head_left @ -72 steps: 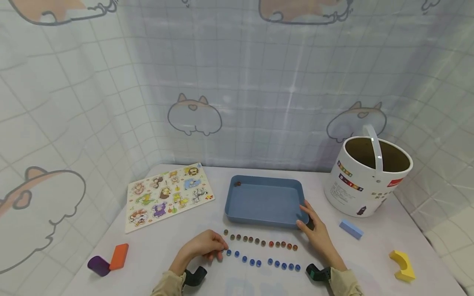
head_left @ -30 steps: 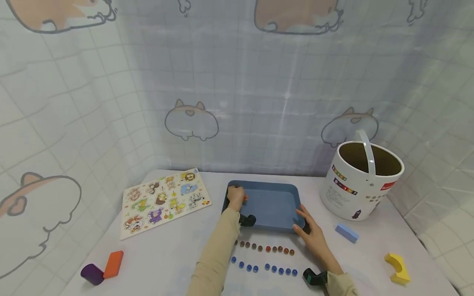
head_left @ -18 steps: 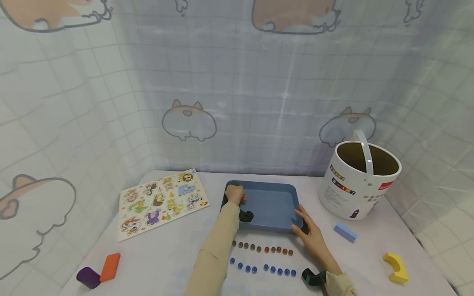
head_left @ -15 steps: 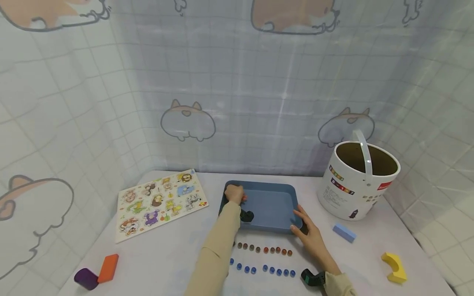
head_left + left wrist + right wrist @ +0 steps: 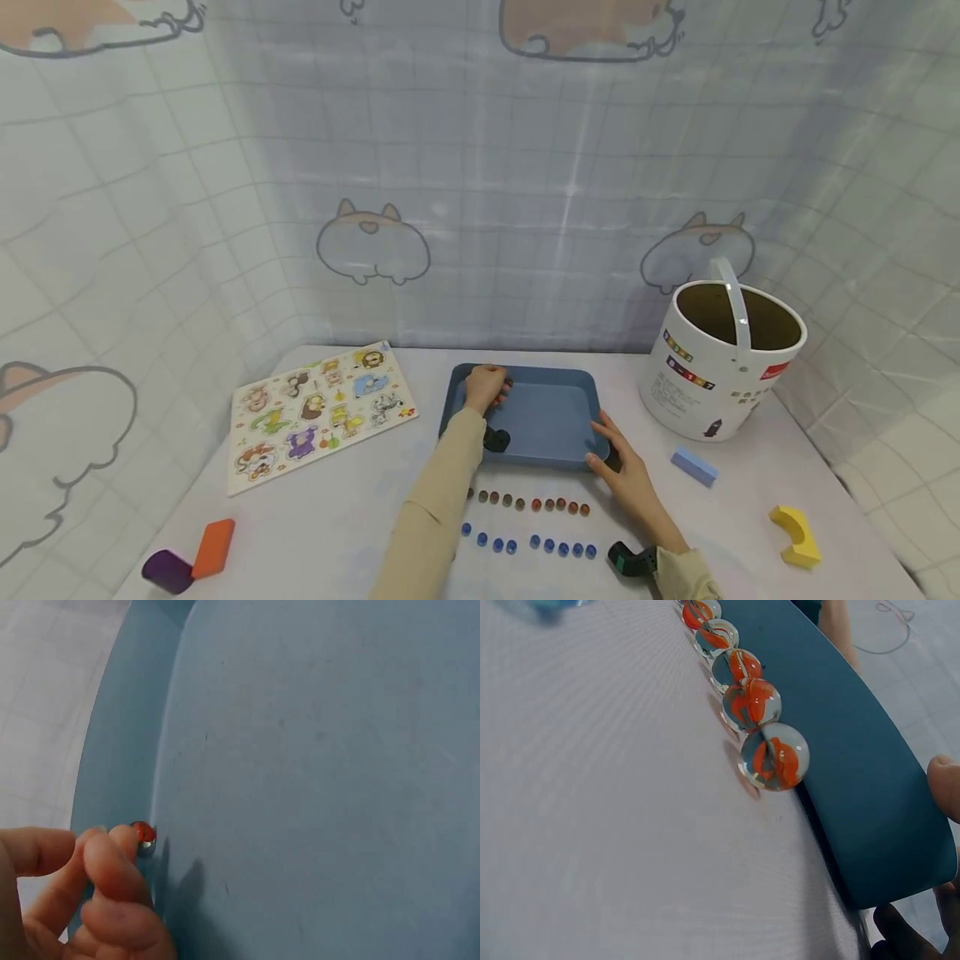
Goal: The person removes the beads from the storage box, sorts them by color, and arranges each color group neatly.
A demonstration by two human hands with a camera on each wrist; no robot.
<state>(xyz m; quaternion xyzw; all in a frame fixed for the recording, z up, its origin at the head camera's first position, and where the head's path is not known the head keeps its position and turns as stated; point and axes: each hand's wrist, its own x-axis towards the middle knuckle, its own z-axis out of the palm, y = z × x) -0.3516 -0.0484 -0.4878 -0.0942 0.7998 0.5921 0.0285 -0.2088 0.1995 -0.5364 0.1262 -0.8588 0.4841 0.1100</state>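
My left hand (image 5: 483, 385) reaches over the left part of the blue tray (image 5: 555, 421). In the left wrist view its curled fingers (image 5: 120, 877) pinch a clear marble (image 5: 145, 838) with an orange swirl, close to the tray wall; part of the marble is hidden. My right hand (image 5: 628, 479) holds the tray's front right corner, thumb (image 5: 946, 787) at the rim. In front of the tray lies a row of brown and orange marbles (image 5: 561, 504), and nearer me a row of blue marbles (image 5: 550, 546). The left sleeve covers the left ends of both rows.
An animal puzzle board (image 5: 322, 417) lies at the left, with an orange block (image 5: 213, 548) and a purple cylinder (image 5: 168, 572) nearer me. To the right stand a white bucket (image 5: 686, 392), a light blue block (image 5: 694, 467) and a yellow arch block (image 5: 797, 537).
My left hand moved from the left end of the blue marble row up into the tray, then slightly right along it. The right hand has stayed at the tray corner.
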